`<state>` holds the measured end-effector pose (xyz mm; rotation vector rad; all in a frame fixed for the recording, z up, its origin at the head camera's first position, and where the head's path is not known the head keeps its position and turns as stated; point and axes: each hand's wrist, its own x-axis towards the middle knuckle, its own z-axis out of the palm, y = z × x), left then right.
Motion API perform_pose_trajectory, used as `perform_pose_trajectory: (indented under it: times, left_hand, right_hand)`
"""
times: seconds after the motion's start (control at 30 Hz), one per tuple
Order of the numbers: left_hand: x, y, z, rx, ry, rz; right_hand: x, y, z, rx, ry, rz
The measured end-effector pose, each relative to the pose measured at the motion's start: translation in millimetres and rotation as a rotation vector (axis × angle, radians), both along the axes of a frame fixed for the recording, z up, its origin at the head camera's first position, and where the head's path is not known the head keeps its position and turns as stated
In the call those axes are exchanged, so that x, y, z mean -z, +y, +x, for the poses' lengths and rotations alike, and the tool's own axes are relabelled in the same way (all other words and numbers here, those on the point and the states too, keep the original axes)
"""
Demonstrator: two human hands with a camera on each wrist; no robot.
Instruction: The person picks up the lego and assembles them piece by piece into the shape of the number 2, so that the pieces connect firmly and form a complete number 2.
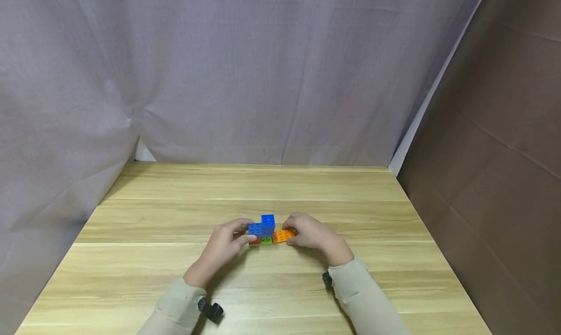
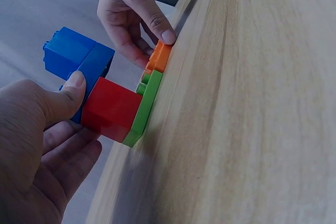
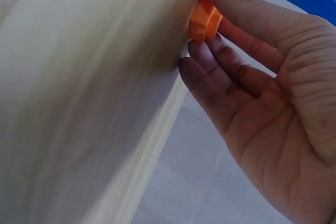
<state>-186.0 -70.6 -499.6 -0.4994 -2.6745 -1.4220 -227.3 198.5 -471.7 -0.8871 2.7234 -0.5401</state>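
Observation:
A small stack of toy building bricks sits on the table. Its base is a thin green brick, which carries a red brick. Over the red one lies a blue brick, topped by a second blue brick at its right side. My left hand holds the stack by the lower blue brick, thumb on the near side and fingers behind. A flat orange brick lies against the green brick's right end; my right hand pinches it between thumb and fingers. Whether orange and green are joined, I cannot tell.
The wood-grain table stretches out around both hands. A grey-lilac curtain hangs behind it, with a brown cloth along the right side. Both wrists carry a small black camera.

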Motion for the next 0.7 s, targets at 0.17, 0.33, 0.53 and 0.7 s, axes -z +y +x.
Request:
perform_pose_trajectory:
  times: [0.17, 0.33, 0.53, 0.7]
  left_hand:
    - [-0.8, 0.6, -0.4, -0.006, -0.005, 0.006]
    - [0.0, 1.0, 0.2, -0.008, -0.017, 0.012]
    - [0.6, 0.9, 0.2, -0.010, -0.021, 0.025]
    - [0.9, 0.3, 0.0, -0.011, -0.016, 0.023]
  right_hand:
    - [0.1, -0.6, -0.5, 0.006, 0.019, -0.004]
    - [1.5, 0.4, -0.8, 0.010, 0.036, 0.004]
    - [0.3, 2.5, -1.3, 0.051, 0.046, -0.005]
    - [-2.5, 2.5, -2.3, 0.043, 0.062, -0.005]
